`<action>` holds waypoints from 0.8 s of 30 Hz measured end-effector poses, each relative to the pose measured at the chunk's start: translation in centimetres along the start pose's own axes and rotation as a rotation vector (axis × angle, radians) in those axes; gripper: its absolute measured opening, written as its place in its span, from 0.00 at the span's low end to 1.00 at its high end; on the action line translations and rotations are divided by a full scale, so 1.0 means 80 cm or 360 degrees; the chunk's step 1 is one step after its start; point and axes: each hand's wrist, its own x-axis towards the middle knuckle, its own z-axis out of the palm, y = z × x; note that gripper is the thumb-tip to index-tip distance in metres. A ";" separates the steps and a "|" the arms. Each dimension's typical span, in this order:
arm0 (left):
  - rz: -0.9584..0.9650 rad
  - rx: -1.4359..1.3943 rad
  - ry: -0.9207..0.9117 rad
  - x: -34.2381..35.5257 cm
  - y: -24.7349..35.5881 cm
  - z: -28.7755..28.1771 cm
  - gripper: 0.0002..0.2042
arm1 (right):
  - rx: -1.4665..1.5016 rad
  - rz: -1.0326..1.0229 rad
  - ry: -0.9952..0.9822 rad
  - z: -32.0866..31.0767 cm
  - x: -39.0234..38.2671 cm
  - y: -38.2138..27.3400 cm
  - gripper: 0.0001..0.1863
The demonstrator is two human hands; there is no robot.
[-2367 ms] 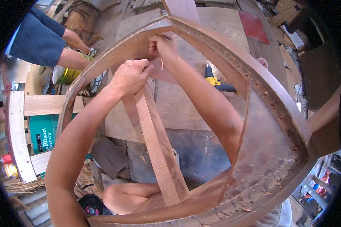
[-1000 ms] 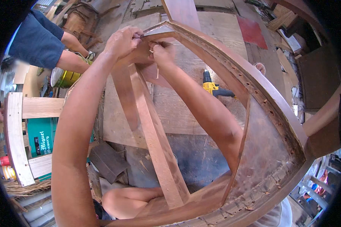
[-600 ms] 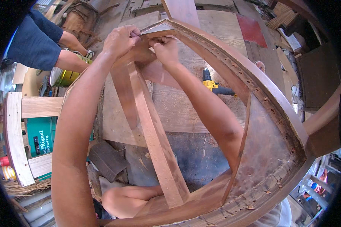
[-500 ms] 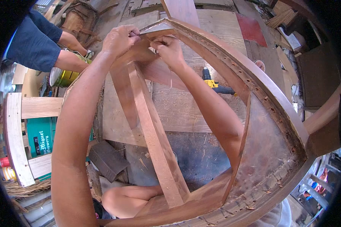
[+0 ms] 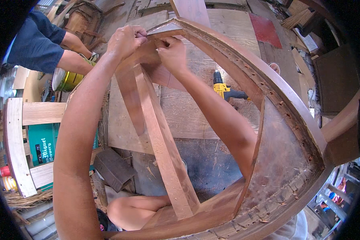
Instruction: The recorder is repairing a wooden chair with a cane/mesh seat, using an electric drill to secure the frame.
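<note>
A brown wooden seat-like frame [image 5: 244, 60] with a curved, grooved rim full of small holes surrounds my forearms. My left hand [image 5: 126, 41] is at the outer left side of its far corner, thumb and forefinger pinched together at the edge. Reaching up through the opening, my right hand [image 5: 173, 55] has its fingers curled and pressed against the underside of the corner's short wooden strip [image 5: 166, 34]. Whatever either pinch holds is too small or hidden to make out. A wooden crossbar [image 5: 160, 140] runs between my arms.
A yellow and black cordless drill [image 5: 222, 86] lies on the plywood beyond my right forearm. Another person's legs [image 5: 70, 60] are at the upper left, beside a yellow-green can [image 5: 68, 81]. A green crate [image 5: 43, 146], slatted wood [image 5: 18, 148] and a dark block [image 5: 114, 170] are left.
My right hand has shifted slightly left and turned more upright, its forearm uncovering more of the drill. A small pale bit beside its fingers is out of sight now. My left hand barely moved.
</note>
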 end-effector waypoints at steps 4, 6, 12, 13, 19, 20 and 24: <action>0.0035 -0.0031 -0.0029 0.001 -0.002 0.000 0.12 | -0.0098 -0.0042 -0.0132 -0.007 0.001 0.011 0.11; -0.0001 0.0062 -0.0026 0.002 -0.003 0.000 0.12 | -0.0040 -0.0054 -0.0206 -0.026 0.002 0.021 0.10; -0.0030 0.0006 -0.0025 0.000 0.000 -0.001 0.12 | 0.0141 0.0154 -0.0190 -0.031 0.001 0.019 0.07; -0.0016 -0.0005 -0.0027 0.000 0.000 -0.002 0.12 | 0.0160 0.0329 -0.0165 -0.028 0.001 0.016 0.06; -0.0019 0.0008 -0.0008 -0.001 0.000 -0.002 0.12 | 0.0884 0.1027 -0.0301 -0.025 0.005 0.003 0.02; -0.0006 0.0012 -0.0013 0.000 -0.001 -0.001 0.12 | 0.0884 0.1027 -0.0302 -0.025 0.006 0.002 0.02; -0.0007 0.0000 0.0002 0.000 -0.003 0.001 0.12 | 0.1359 0.1180 -0.0342 -0.016 0.003 -0.002 0.02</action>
